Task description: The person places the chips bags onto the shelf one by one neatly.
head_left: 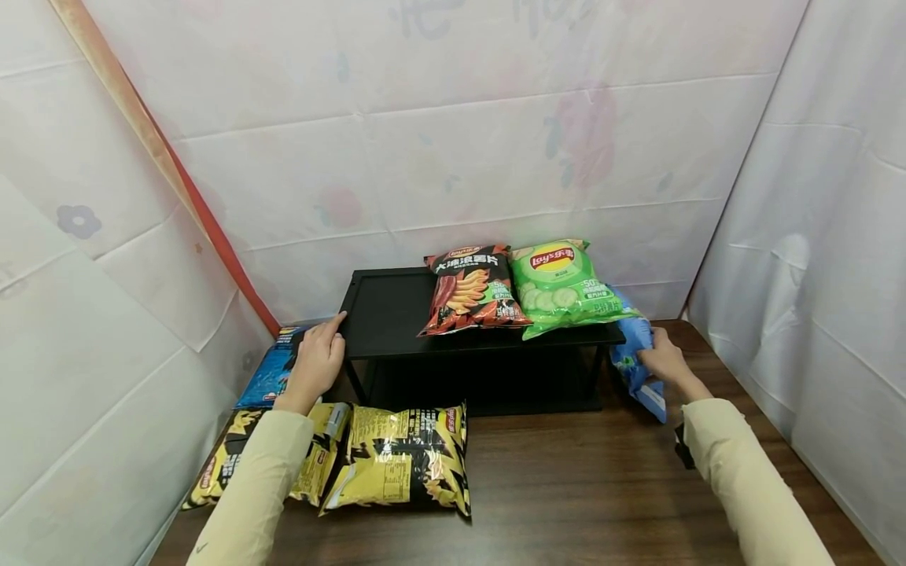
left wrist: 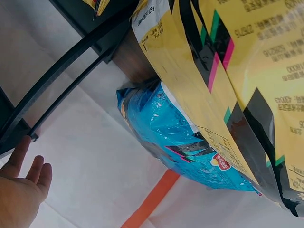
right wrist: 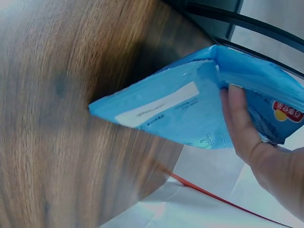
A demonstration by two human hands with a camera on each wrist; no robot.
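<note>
My left hand is at the left end of a black two-tier shelf, with a fingertip touching the top corner; the fingers are mostly extended. At the shelf's right end, my right hand has its fingertips against a blue chip bag. In the right wrist view, the fairly straight fingers press into the fold of this tilted blue bag. Its far side and my thumb are hidden. On the top board lie a dark red chip bag and a green chip bag, side by side.
Yellow-and-black chip bags lie on the brown wooden table in front and to the left. Behind them, another blue bag lies by the left curtain. White curtains enclose the back and right side.
</note>
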